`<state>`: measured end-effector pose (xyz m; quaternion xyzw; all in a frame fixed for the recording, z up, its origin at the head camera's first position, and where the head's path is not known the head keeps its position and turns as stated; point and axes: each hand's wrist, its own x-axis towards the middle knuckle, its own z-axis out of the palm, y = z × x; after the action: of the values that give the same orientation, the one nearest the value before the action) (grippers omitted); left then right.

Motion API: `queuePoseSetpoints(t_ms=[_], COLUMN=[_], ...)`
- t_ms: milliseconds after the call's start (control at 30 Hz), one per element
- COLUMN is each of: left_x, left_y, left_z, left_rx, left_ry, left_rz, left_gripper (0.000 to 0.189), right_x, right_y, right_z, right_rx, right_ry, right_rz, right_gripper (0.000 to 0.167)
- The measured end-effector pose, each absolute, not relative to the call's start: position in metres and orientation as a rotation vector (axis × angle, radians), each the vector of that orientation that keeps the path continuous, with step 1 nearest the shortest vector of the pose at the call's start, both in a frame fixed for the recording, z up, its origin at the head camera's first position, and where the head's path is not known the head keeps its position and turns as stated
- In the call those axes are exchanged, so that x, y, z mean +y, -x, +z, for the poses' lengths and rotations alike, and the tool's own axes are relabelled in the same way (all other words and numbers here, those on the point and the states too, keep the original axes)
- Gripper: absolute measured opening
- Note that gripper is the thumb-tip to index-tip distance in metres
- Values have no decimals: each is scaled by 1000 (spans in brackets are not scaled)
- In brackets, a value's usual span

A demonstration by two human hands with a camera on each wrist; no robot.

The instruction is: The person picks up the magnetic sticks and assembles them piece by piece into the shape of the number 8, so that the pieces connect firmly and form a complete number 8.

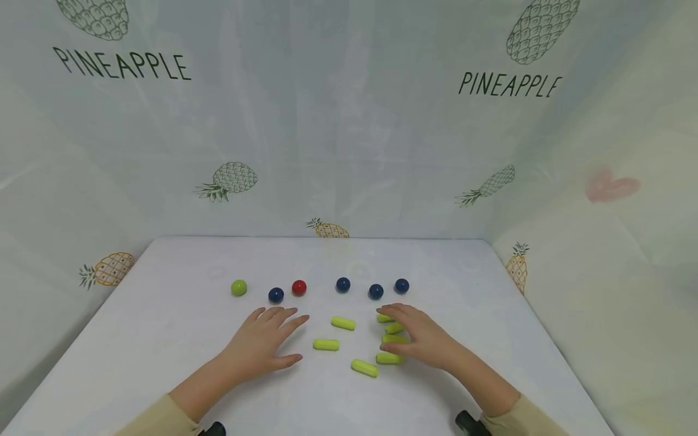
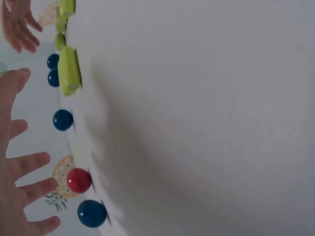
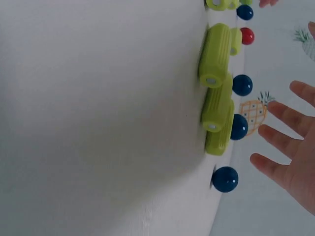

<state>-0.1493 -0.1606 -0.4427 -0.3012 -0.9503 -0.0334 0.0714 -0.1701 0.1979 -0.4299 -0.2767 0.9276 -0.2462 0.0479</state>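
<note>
"PINEAPPLE" point(image 1: 122, 65) twice on backdrop point(image 1: 349, 121), seemingly cloth.

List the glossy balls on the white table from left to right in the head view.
Glossy green ball, glossy dark-blue ball, glossy red ball, second dark-blue ball, third dark-blue ball, fourth dark-blue ball.

Soft, diffuse light, wrist views dimmer
</note>
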Motion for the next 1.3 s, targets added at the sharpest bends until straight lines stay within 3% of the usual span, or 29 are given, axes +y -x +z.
queuePoseSetpoints(t_ms=[633,1067,1300], left_x=[-124,-111,-110], left_y=[167,176,178], left_z=[-454,-458,-460], left_rx=[-2914,-2984,-3038], left_ry=[1000,969,937], left_rz=[-116,-128,-144], left_gripper=[71,42,37], right_x=[165,147,142], right_y=[180,187,188], right_z=[-435,-441,-442], right_rx=[2728,2671,2620], right_ry=[886,908,900], right_rz=[-734,-649,-640], right_gripper=[64,59,53])
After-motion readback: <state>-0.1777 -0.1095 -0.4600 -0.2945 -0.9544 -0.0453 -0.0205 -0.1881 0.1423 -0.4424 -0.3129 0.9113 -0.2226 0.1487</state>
